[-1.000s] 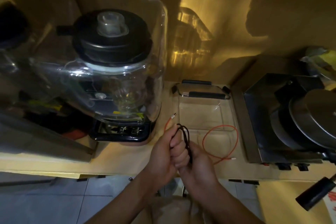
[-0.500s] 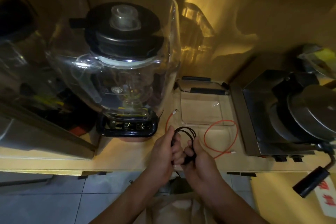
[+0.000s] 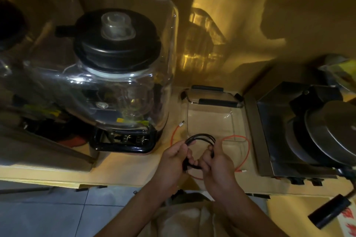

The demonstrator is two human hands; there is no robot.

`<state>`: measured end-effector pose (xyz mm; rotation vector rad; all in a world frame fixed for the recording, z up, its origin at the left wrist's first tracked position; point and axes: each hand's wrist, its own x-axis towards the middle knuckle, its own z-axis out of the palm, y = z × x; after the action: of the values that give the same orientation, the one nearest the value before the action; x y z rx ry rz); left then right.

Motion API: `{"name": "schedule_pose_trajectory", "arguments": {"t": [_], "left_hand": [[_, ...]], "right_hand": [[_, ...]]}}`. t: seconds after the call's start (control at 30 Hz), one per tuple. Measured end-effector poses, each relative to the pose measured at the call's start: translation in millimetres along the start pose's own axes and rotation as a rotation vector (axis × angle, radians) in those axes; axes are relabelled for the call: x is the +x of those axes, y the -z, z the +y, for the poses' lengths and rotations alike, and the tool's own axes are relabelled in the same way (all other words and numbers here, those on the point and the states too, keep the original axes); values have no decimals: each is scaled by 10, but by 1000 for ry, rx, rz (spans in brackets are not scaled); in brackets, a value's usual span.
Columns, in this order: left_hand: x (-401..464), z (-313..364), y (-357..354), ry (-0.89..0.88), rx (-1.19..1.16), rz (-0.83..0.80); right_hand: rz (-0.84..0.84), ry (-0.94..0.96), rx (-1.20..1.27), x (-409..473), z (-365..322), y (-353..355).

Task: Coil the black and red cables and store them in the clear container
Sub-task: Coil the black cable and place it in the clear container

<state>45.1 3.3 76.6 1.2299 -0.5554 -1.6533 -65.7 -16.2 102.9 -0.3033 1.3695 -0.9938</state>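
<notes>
Head view: the left hand and right hand both pinch a thin black cable wound into loops between them. The thin red cable lies loose beyond them, beside the clear rectangular container.

Two bare forearms enter from the bottom edge of the head view, no sleeves showing along their visible length; the left hand and right hand carry no gloves, and no rings, watch or bracelet can be made out in the dim yellow light; the wrists are likewise uncovered; the fingers are bare, the nails too small and shadowed to tell apart; between and below the forearms, a fold of pale beige cloth, apparently the person's garment, lies soft and creased, its cut and any markings not discernible in the gloom.
</notes>
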Motion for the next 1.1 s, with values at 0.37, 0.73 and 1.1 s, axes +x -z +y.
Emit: {"name": "schedule_pose_trajectory", "arguments": {"t": [0.37,0.73,1.1], "left_hand": [[436,-12,-365,68,215,121],[1127,-26,-639,77,353,313],[1722,-227,-738,23,538,552]], "right_hand": [[-211,-85,181,539,-390,245],[-189,102,-226,1291,-613,492],[-118,263,-816,2065,-592,521]]}}
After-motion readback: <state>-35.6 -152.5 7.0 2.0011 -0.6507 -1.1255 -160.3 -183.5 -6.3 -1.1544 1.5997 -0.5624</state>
